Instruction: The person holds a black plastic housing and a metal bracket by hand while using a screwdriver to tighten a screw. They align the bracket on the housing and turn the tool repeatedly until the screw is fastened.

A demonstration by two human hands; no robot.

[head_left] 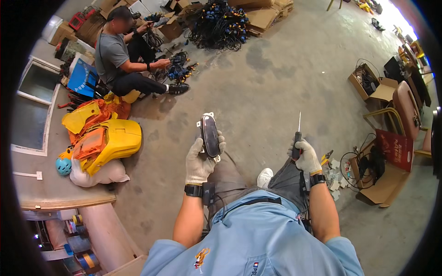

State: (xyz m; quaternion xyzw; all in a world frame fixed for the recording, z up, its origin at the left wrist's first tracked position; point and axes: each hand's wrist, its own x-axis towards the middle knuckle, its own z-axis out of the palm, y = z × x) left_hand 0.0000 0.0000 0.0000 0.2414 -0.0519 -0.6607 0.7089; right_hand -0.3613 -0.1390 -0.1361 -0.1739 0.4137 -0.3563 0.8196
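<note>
My left hand (200,161), in a pale knitted work glove, grips an oblong dark part (210,135) with a glossy face and light mounting tabs at its ends and side; its exact kind I cannot make out. It is held up in front of my left thigh, long side roughly upright. My right hand (306,157), gloved alike, is wrapped round the black and red handle of a screwdriver (298,138), whose thin metal shaft points up and away from me. The two hands are well apart, and the screwdriver does not touch the dark part.
At the far left a person (115,55) sits handling cables beside a big cable heap (220,25). Yellow and orange plastic shells (110,142) lie at left near a blue helmet (63,166). On the right are a chair (405,110), an open carton (384,186) and scattered light scraps (338,175).
</note>
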